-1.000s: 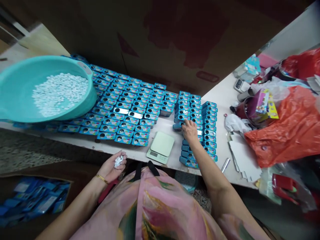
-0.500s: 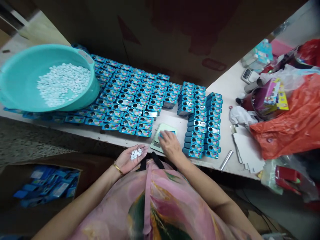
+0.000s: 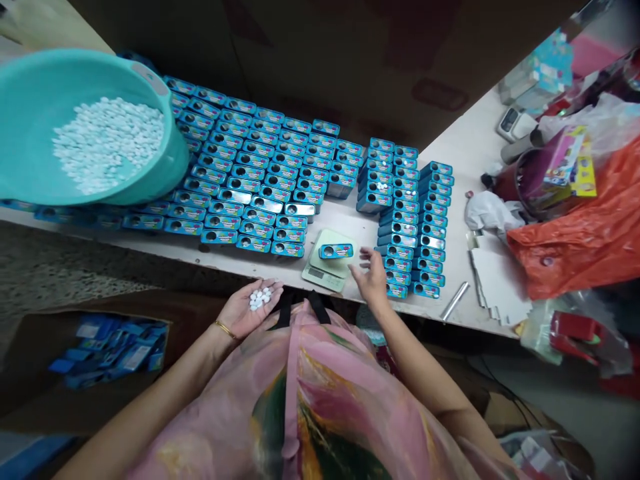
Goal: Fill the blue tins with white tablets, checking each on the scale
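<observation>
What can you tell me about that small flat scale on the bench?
This small digital scale looks like pale green plastic, with a flat platform and a display panel at the end nearest the person; its reading is too small to make out. It sits at a slight angle on the pale bench. A blue tin lies on the platform, and the right hand is close beside it.

The pale bench (image 3: pixel 450 147) carries rows of blue tins (image 3: pixel 250 173), a digital scale (image 3: pixel 325 263), and what seems a metal tube (image 3: pixel 455 301).
</observation>
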{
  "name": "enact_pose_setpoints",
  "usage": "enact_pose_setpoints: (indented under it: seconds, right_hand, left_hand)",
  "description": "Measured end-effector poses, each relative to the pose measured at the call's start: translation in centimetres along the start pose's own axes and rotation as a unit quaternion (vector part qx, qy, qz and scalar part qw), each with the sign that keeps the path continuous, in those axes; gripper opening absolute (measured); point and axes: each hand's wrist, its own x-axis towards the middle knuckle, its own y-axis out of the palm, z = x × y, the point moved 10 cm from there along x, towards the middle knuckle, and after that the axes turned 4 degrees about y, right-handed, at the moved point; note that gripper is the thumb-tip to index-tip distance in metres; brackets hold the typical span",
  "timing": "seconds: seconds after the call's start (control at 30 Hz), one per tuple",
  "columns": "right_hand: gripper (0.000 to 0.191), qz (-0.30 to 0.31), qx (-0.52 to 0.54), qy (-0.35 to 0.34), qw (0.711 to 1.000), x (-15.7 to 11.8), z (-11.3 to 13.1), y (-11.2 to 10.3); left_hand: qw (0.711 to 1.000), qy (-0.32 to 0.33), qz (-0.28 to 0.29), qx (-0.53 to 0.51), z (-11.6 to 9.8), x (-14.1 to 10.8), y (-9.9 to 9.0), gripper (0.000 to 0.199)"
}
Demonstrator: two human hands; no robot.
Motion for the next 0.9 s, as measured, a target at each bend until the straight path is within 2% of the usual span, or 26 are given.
enact_pose_setpoints:
  seconds: [0.07, 0.17, 0.37, 0.5, 0.57, 0.67, 0.8, 0.9]
  right_hand:
    - [0.058, 0.027, 0.030, 0.024, 0.999, 1.7, -2.4, 1.1]
    - [0.067, 0.094, 0.080, 0.026, 0.992, 3.5, -3.7, 3.9]
    - [0.051, 0.145, 0.164, 0.026, 0.975, 4.2, -4.1, 6.4]
    - [0.040, 0.145, 0.148, 0.016, 0.978, 4.1, -3.6, 6.0]
    - [0.034, 0.137, 0.098, -0.033, 0.985, 3.9, -1.2, 4.9]
    - [0.037, 0.122, -0.031, -0.175, 0.976, 2.7, 5.4, 3.0]
    - [0.040, 0.099, -0.213, -0.346, 0.908, 0.0, 13.7, 2.6]
    - [0.036, 0.083, -0.281, -0.424, 0.857, -1.4, 16.8, 3.3]
  left_hand:
    - [1.000, 0.009, 0.015, -0.001, -0.3, 0.3, 1.0, 0.022]
    - [0.999, 0.021, 0.036, 0.006, -0.8, 0.7, 2.6, 0.024]
    - [0.998, 0.018, 0.052, 0.008, -0.7, 1.3, 4.5, 0.025]
    - [0.998, 0.008, 0.059, 0.004, -0.1, 2.2, 5.2, 0.024]
    - [0.998, 0.006, 0.062, 0.003, 0.3, 2.9, 5.8, 0.024]
    - [0.997, 0.011, 0.074, -0.010, 1.0, 3.9, 7.7, 0.024]
    - [0.991, 0.019, 0.131, -0.030, 1.4, 4.6, 12.5, 0.027]
    - [0.989, 0.013, 0.145, -0.005, 1.3, 4.7, 15.1, 0.032]
